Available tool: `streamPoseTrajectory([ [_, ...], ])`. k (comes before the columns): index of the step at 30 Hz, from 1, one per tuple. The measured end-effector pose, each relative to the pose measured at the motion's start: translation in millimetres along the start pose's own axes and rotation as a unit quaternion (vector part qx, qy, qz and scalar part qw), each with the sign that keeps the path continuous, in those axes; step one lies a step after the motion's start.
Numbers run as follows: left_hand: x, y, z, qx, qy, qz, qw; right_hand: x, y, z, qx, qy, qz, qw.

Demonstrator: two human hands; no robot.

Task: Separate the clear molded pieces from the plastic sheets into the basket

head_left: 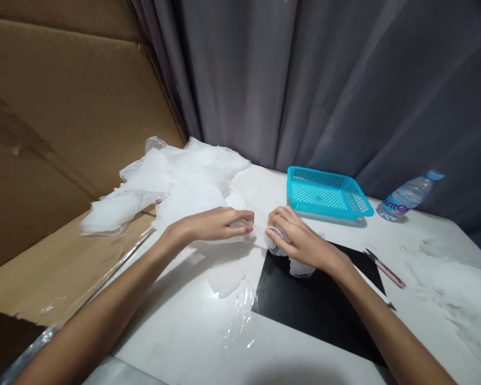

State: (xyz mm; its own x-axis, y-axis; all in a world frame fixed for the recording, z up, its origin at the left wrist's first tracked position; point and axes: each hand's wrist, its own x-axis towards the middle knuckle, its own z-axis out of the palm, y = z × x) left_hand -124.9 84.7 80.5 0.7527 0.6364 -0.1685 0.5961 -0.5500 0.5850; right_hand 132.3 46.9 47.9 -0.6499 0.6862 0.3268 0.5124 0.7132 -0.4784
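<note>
My left hand (pixel 222 223) is closed, with thumb and fingers pinching the edge of a thin, translucent white sheet. Just across from it, my right hand (pixel 296 238) is curled around a crumpled wad of soft white material (pixel 302 268); whether this is paper, film or batting I cannot tell. A thin white strip seems to stretch across the small gap between the two hands. Behind my left hand lies a large heap of the same white sheets (pixel 192 176). Under my right hand and forearm is a flat black sheet (pixel 300 305) on the white table (pixel 184 337).
A turquoise perforated basket (pixel 328 195) stands at the back, beside a tilted-looking water bottle (pixel 409 198). Pink-handled snips (pixel 385 268) lie right of the black sheet. White fluffy material (pixel 460 289) covers the right side. Cardboard (pixel 64 107) walls the left; a grey curtain (pixel 324 80) hangs behind.
</note>
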Motion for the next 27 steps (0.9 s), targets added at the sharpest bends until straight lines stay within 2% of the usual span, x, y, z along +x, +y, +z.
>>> streamPoseTrajectory([
  [3, 2.0, 1.4, 1.2, -0.001, -0.009, 0.006, 1.0, 1.5, 0.5, 14.4, 0.084, -0.028, 0.044, 0.995],
  [5, 3.8, -1.7, -1.3, -0.021, -0.016, 0.029, 0.999, 1.5, 1.4, 21.4, 0.075, -0.05, 0.058, 0.994],
  [8, 3.7, -9.6, -9.8, -0.061, -0.024, 0.017, 0.998, -1.9, -0.1, 21.1, -0.009, -0.058, 0.022, 0.998],
  [12, -0.6, -16.2, -20.8, -0.102, -0.04, -0.002, 0.994, -14.5, -10.8, 5.2, -0.148, -0.062, -0.028, 0.987],
  [16, -3.5, -13.6, -23.3, -0.119, -0.042, 0.003, 0.992, -26.0, -18.4, -7.3, -0.194, -0.013, -0.028, 0.981],
  [19, -4.5, -7.3, -20.7, -0.14, -0.03, 0.0, 0.99, -26.1, -15.6, -7.0, -0.169, 0.041, 0.021, 0.985],
  [22, -3.1, -4.7, -15.7, -0.162, -0.033, -0.001, 0.986, -23.7, -12.6, -0.9, -0.141, 0.066, 0.058, 0.986],
  [24, -1.0, -9.9, -13.5, -0.152, -0.021, -0.016, 0.988, -26.5, -15.0, 3.2, -0.143, 0.06, 0.037, 0.987],
  [27, 0.6, -26.8, -15.9, -0.111, 0.03, -0.046, 0.992, -40.4, -23.3, 6.3, -0.155, 0.038, -0.046, 0.986],
])
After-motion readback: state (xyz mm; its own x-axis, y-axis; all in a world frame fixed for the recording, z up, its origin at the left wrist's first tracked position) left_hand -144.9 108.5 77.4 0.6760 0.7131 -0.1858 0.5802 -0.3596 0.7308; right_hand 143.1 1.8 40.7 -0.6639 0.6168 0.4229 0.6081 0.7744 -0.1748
